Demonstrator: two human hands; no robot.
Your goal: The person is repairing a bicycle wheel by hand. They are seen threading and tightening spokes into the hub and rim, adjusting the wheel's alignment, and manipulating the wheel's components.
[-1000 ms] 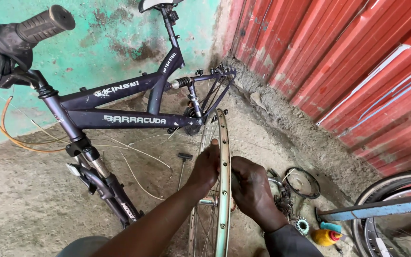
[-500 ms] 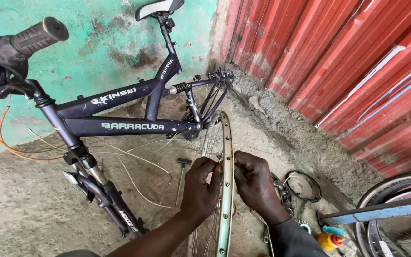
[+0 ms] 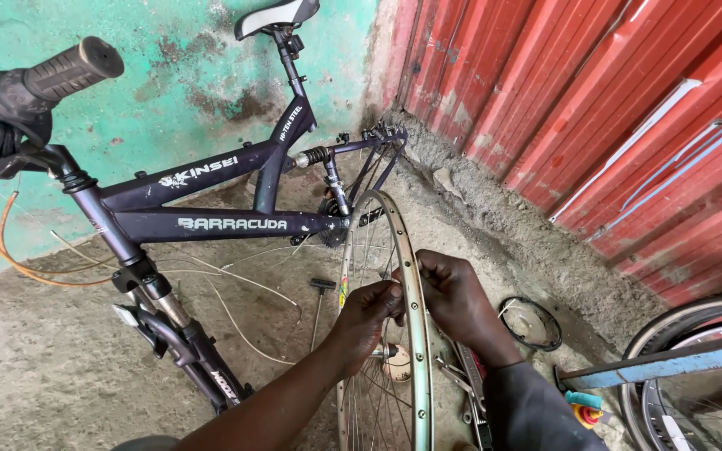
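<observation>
At far left, a grip (image 3: 73,68) on the handlebar rises toward us, and below it the dark frame (image 3: 211,219) of a wheel-less bike stands against the green wall (image 3: 169,75), its fork (image 3: 181,351) resting on the concrete floor (image 3: 35,376). Loose cables (image 3: 236,280) trail across the floor beside a small T-shaped tool (image 3: 321,288).

Near centre we hold a bare rim (image 3: 415,334) upright, edge toward us, its spokes (image 3: 373,250) running in to the hub (image 3: 394,361). Our left hand (image 3: 369,321) comes at it from the left, fingers (image 3: 388,292) pinched closed on what looks like a spoke close to the rim; we cannot tell exactly what they grip. Our right hand (image 3: 461,305) wraps the rim from the right, fingers curled shut around it.

We judge the wheel light and stiff at the rim, but the thin spokes would bend if loaded sideways; the rim edge or the hub seems the safest place to hold. The metal looks smooth, so a firm wrap suits it better than fingertips.

Right of the wheel, tools (image 3: 461,384) lie on the floor, then a dark ring (image 3: 530,324), a small yellow-and-teal thing (image 3: 582,409), and another wheel (image 3: 695,367) by the red corrugated wall (image 3: 612,108). We see no containers.
</observation>
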